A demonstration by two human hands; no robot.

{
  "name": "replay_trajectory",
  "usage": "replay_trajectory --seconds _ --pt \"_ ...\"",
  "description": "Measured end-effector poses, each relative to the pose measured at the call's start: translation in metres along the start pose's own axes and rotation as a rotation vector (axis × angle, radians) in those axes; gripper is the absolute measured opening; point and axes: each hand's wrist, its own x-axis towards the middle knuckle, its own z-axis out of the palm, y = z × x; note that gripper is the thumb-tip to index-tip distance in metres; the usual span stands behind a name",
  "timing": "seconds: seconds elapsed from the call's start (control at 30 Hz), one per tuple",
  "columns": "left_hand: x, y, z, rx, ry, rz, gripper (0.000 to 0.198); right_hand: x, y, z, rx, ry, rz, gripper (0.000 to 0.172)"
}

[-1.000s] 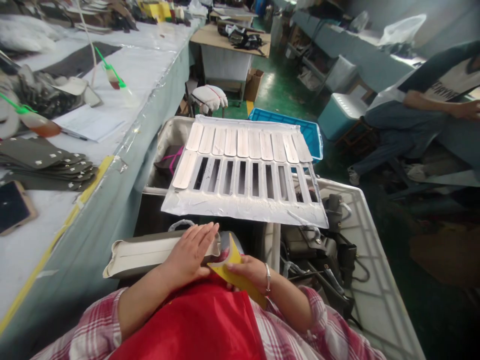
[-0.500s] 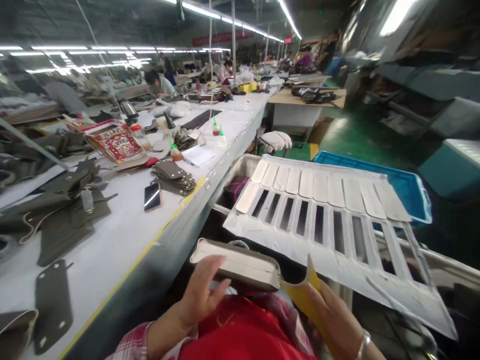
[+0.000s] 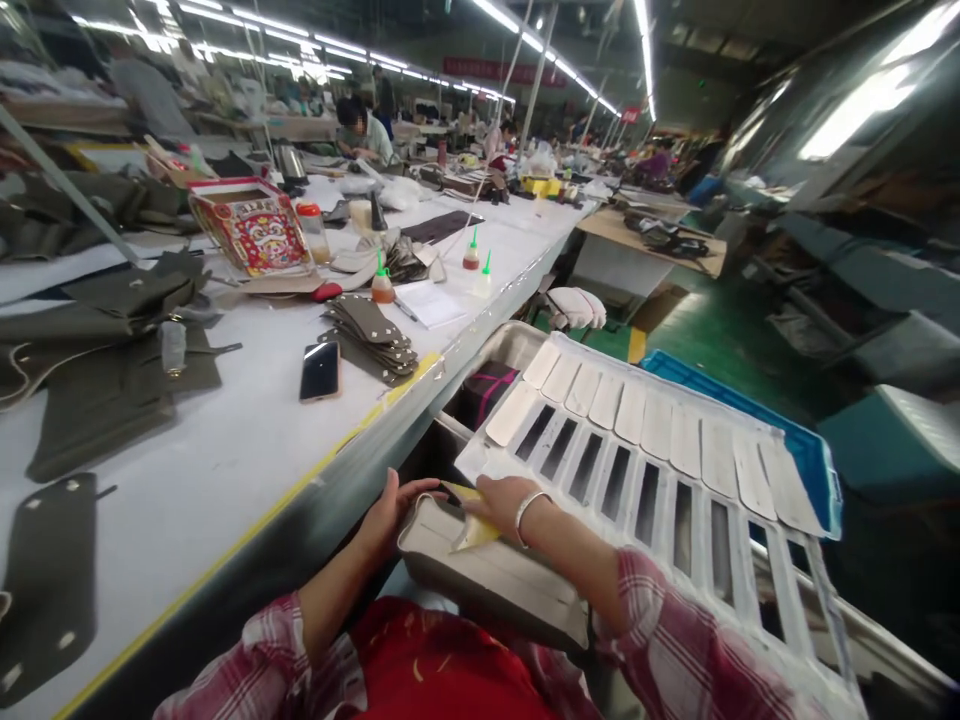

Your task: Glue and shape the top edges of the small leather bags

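A grey-brown, box-shaped bag piece (image 3: 499,570) with a cream panel on top lies across my lap. My left hand (image 3: 390,510) is at its far left end, fingers along the edge and thumb raised, steadying it. My right hand (image 3: 506,505) reaches across from the right, closed on a bent yellow sheet (image 3: 478,533) that touches the cream panel near its left end. The sheet's other side is pale. Part of it is hidden under my fingers.
A white slotted rack (image 3: 600,460) with cream strips lies over a bin on the right, a blue crate (image 3: 817,450) behind it. On the white table (image 3: 247,450) are a phone (image 3: 320,371), stacked grey pieces (image 3: 371,340), glue bottles (image 3: 382,285) and a red box (image 3: 259,230).
My right hand has brought the yellow sheet leftward onto the cream panel. My left hand has moved from above the panel to the bag piece's far left end. The view has shifted.
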Motion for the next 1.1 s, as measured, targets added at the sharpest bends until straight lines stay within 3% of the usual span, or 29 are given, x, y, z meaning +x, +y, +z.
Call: replay_trajectory --seconds 0.2,0.37,0.5,0.63,0.83,1.1 --pt "0.019 0.019 -0.014 -0.185 -0.195 -0.109 0.073 0.057 -0.029 -0.013 -0.148 0.044 -0.119 0.047" --pt "0.029 0.027 -0.028 -0.054 -0.313 -0.128 0.055 0.087 -0.054 -0.018 -0.212 0.094 -0.32 0.054" --pt "0.032 0.022 -0.035 0.079 -0.342 -0.169 0.051 0.1 -0.066 -0.015 -0.232 0.038 -0.462 0.055" --pt "0.027 0.015 -0.028 0.03 -0.248 -0.186 0.057 0.104 -0.069 -0.011 -0.235 -0.002 -0.519 0.053" --pt "0.017 0.007 -0.024 0.139 0.054 -0.111 0.049 0.1 -0.069 -0.009 -0.216 0.0 -0.552 0.052" --pt "0.006 0.011 -0.014 0.292 0.175 -0.023 0.049 0.098 -0.067 -0.005 -0.205 0.051 -0.608 0.049"
